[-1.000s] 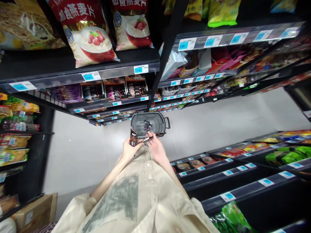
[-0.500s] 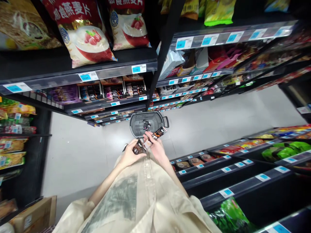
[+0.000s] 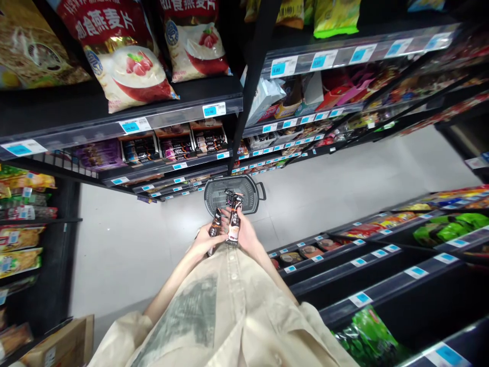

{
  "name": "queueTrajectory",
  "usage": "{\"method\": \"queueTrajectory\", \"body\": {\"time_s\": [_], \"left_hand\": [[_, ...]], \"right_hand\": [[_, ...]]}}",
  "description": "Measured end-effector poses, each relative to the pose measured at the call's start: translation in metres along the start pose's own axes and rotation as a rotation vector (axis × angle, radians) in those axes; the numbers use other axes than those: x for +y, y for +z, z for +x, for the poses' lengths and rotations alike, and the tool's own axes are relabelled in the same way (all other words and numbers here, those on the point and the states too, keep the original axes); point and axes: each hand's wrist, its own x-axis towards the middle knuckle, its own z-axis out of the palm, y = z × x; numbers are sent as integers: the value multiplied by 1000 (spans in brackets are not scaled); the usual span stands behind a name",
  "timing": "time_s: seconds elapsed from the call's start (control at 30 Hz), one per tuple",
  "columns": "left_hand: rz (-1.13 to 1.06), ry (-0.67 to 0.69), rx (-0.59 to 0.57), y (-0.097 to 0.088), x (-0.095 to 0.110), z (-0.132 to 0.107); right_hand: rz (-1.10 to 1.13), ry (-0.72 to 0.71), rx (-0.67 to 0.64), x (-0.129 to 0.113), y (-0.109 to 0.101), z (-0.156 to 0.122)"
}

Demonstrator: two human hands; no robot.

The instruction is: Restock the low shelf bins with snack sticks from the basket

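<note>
My left hand [image 3: 205, 239] is closed around a small dark snack packet [image 3: 216, 222]. My right hand [image 3: 244, 233] grips a second long dark-and-orange packet [image 3: 234, 220], held upright beside the first. Both hands sit close together in front of my chest, above my beige shirt [image 3: 225, 306]. Just beyond them a grey shopping basket [image 3: 214, 190] stands on the floor with a few dark packets inside.
Black store shelves rise on the left and ahead, with large oat bags [image 3: 126, 56] on top and boxed snacks below. Lower shelves with green bags [image 3: 367, 336] run along the right. A cardboard box [image 3: 57, 344] sits at lower left. Pale floor aisle stretches ahead right.
The right hand has turned its packet from lying slanted to standing upright. The left hand's packet has also risen to stand next to it. The view has shifted slightly.
</note>
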Motion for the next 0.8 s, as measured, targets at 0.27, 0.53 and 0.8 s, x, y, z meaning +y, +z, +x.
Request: {"method": "queueTrajectory", "body": {"time_s": [0.27,0.53,0.8], "left_hand": [[8,-27,13,-1,-1,4],[35,-39,36,2,2,5],[41,-2,14,1,-1,9]], "right_hand": [[36,13,-3,-5,1,1],[48,17,-20,-9,0,4],[-23,-78,22,-2,-6,8]]}}
